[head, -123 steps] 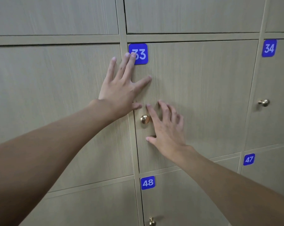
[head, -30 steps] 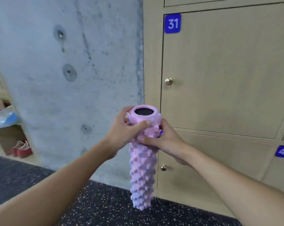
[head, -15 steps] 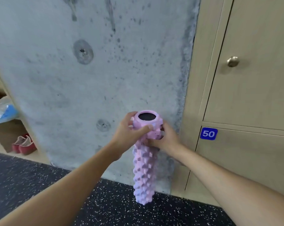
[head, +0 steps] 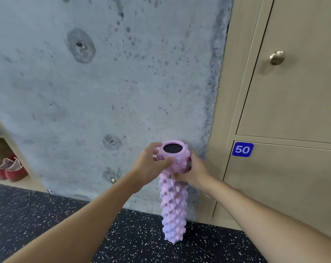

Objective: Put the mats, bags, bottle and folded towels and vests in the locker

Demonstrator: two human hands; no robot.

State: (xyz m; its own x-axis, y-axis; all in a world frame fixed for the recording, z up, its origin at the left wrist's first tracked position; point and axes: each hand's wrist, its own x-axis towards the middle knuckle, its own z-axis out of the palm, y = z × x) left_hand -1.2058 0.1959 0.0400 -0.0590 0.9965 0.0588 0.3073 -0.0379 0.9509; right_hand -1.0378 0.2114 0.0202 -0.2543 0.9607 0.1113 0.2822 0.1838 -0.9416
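Gripping the pink roller (head: 173, 205) near its top, left hand (head: 151, 166) and right hand (head: 196, 172) hold it upright, perhaps touching the floor (head: 47, 215).

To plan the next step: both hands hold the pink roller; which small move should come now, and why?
Probably lower the pink roller onto the speckled floor by the concrete wall. Left hand and right hand both grip its top, it hangs upright, end near the floor, and locker 50 is shut.
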